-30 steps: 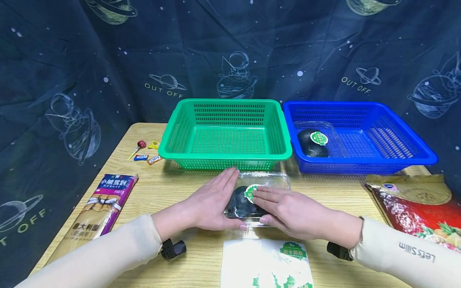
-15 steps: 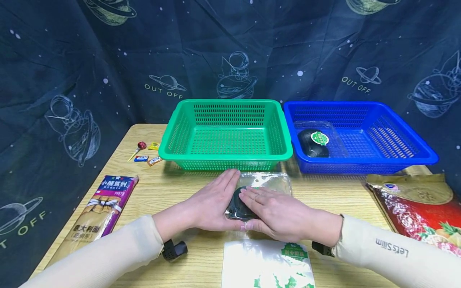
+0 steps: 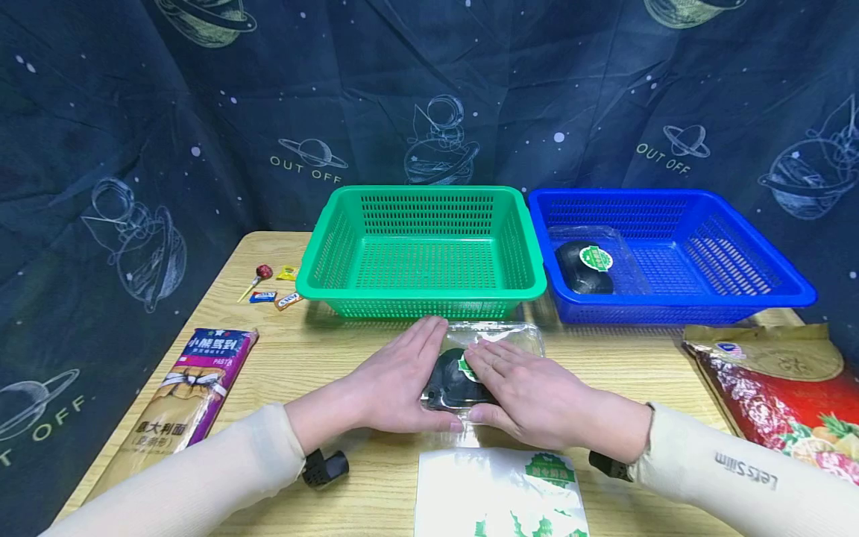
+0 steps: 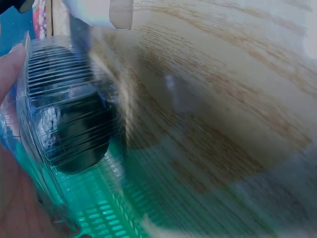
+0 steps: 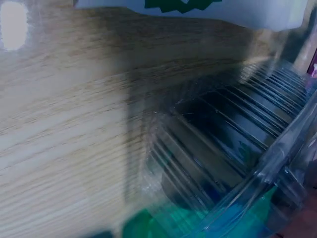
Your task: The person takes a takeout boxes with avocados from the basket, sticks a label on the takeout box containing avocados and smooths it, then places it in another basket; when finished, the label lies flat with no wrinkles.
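Observation:
A clear plastic box (image 3: 530, 339) with a dark, rounded item (image 3: 446, 384) inside sits mid-table in the head view. On its lid is a round green-and-white sticker (image 3: 470, 371), partly covered. My left hand (image 3: 392, 384) rests against the box's left side, fingers straight and thumb along the near edge. My right hand (image 3: 537, 391) lays its straight fingers on the lid over the sticker, its thumb at the near edge. Both wrist views show the ribbed side of the box. Closer to me lies a white sheet of green stickers (image 3: 496, 492).
Behind the box stands a green basket (image 3: 423, 294). A blue basket (image 3: 678, 300) to its right holds another stickered clear box (image 3: 580, 272). A pasta packet (image 3: 194, 388) lies left, a red-and-gold bag (image 3: 772, 380) right. A lollipop (image 3: 262, 273) and small wrapped candies lie far left.
My right hand has slid left across the sticker, covering it, then back slightly right, showing part of it again. My left hand stays against the box.

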`<move>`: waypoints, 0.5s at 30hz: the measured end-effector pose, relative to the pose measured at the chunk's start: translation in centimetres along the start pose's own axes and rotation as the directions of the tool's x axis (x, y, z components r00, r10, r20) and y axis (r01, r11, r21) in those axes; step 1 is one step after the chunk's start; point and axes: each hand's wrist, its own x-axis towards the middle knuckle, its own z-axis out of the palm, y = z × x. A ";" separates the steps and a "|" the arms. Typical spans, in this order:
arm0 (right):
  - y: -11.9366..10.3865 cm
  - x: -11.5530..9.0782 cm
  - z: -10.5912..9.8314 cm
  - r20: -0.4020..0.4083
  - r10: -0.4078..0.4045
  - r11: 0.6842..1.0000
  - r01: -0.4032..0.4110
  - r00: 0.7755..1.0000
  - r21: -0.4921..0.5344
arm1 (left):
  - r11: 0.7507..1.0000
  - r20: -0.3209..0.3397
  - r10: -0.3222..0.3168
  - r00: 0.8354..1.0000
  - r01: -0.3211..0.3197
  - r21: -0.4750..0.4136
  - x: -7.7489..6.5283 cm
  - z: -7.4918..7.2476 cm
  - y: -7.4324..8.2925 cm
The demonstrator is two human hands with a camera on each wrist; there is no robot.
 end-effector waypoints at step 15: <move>0.4 -2.7 0.0 -0.025 0.007 0.999 -0.008 1.000 -0.036 | 1.000 -0.009 -0.010 1.000 0.010 0.004 -0.1 0.1 0.3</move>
